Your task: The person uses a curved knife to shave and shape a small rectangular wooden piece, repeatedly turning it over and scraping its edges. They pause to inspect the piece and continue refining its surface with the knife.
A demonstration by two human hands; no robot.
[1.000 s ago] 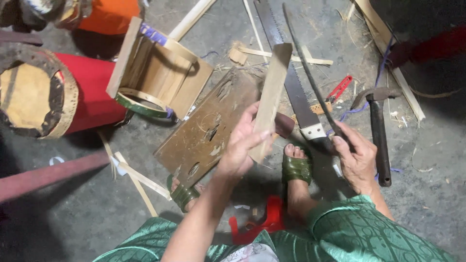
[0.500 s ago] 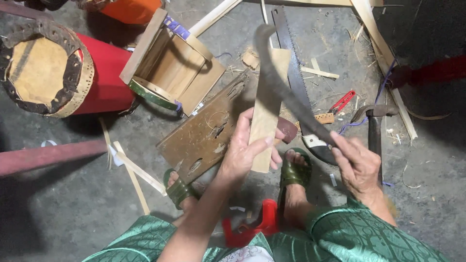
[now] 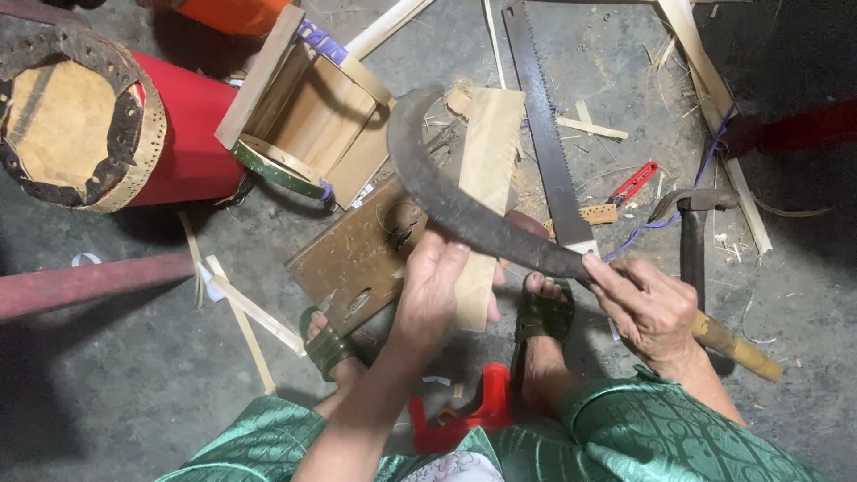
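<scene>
The left hand (image 3: 437, 290) was closed around the pale wooden slat (image 3: 486, 178), standing it on the brown board (image 3: 357, 259). The right hand (image 3: 647, 308) gripped the curved knife (image 3: 455, 201) above it. I think the fingers should have stayed low, away from the blade.

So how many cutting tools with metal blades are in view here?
2. A curved dark sickle-like blade is in the right hand, raised over the wooden slat the left hand holds. A handsaw lies on the floor behind. Scraps may hide others.
</scene>
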